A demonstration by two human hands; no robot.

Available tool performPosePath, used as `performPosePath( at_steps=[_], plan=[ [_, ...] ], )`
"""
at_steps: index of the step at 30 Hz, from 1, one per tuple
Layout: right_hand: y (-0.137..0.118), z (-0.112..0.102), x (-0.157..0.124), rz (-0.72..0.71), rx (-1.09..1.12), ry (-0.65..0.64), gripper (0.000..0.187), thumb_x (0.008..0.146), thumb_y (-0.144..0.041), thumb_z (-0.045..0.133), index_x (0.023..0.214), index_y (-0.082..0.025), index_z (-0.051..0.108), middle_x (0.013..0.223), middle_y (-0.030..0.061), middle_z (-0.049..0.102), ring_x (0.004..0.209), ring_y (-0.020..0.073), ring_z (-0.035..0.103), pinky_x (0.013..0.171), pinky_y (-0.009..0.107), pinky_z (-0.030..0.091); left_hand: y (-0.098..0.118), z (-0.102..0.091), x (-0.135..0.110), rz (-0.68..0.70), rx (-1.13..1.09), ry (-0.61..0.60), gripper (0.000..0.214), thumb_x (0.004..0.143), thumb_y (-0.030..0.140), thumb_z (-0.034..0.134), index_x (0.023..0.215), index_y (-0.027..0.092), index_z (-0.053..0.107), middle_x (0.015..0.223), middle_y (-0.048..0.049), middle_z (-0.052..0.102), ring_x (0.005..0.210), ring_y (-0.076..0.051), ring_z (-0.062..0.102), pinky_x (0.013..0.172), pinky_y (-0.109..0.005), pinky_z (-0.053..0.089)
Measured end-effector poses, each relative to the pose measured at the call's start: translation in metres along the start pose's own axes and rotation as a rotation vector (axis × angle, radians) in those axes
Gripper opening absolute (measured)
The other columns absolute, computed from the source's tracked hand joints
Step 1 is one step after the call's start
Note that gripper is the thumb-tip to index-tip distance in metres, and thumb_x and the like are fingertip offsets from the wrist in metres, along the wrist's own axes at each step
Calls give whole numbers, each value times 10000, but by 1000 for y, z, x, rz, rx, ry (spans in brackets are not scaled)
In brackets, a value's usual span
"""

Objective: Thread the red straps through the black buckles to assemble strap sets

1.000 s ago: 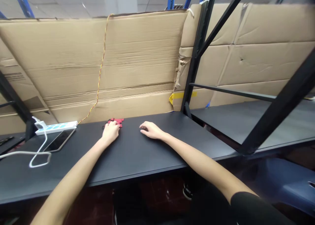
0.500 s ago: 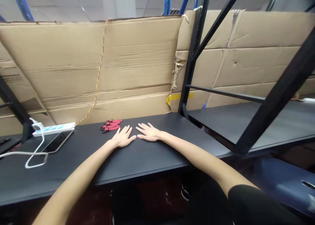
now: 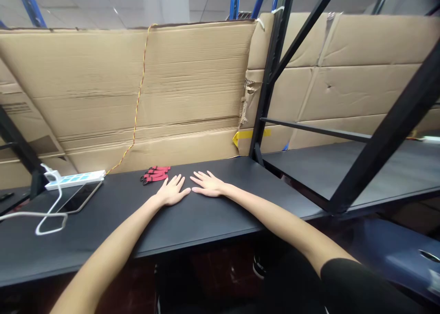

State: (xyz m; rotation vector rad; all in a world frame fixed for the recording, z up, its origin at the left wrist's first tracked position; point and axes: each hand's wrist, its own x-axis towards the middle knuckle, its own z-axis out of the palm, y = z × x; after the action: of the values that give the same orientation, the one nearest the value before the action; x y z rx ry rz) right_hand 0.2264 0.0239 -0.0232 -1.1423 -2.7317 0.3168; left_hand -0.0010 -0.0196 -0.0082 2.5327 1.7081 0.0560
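Note:
My left hand [image 3: 171, 192] lies flat on the black tabletop [image 3: 206, 222], palm down with fingers spread. Just beyond its fingertips sits a small bundle of red straps [image 3: 156, 174] with black buckles or rings. My right hand [image 3: 208, 185] rests palm down beside it, fingers apart too. The two thumbs point at each other with a narrow gap between them. Neither hand holds anything.
On the left are a white power strip [image 3: 76, 179], a dark-screened phone or tablet [image 3: 80, 198] and a looped white cable [image 3: 51, 232]. A cardboard wall [image 3: 192, 85] backs the table. Black metal posts [image 3: 264, 98] stand at the right.

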Motion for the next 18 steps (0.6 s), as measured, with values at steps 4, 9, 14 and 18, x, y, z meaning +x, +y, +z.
performPosePath(
  at_steps=[4,9,14,18],
  plan=[
    [-2,-1,-1,3,3,0,764,878,-717,245,1506,-284,195,1578,51,117,1461,262,53,1156,475,-52,1,0,-1,-3,11,4,851,873,713,108,1510,156,189,1569,-103,105,1458,-262,71,1161,-493,42],
    [-3,-2,-1,3,3,-5,776,878,-719,236,1509,-269,187,1579,65,109,1461,265,44,1153,482,-53,0,1,0,4,22,16,831,877,709,113,1511,178,194,1569,-97,117,1456,-273,79,1157,-499,56],
    [-3,-2,-2,4,2,-2,774,877,-720,238,1507,-272,196,1578,65,110,1461,263,50,1154,481,-49,1,1,-1,-3,13,13,844,874,714,109,1510,165,195,1568,-104,107,1457,-267,77,1158,-498,48],
    [-4,-2,-1,7,-2,0,781,872,-726,238,1507,-273,197,1577,65,119,1460,263,54,1156,481,-45,1,1,-1,-5,14,15,832,875,712,121,1509,179,204,1569,-100,113,1456,-270,80,1159,-494,50]
  ],
)
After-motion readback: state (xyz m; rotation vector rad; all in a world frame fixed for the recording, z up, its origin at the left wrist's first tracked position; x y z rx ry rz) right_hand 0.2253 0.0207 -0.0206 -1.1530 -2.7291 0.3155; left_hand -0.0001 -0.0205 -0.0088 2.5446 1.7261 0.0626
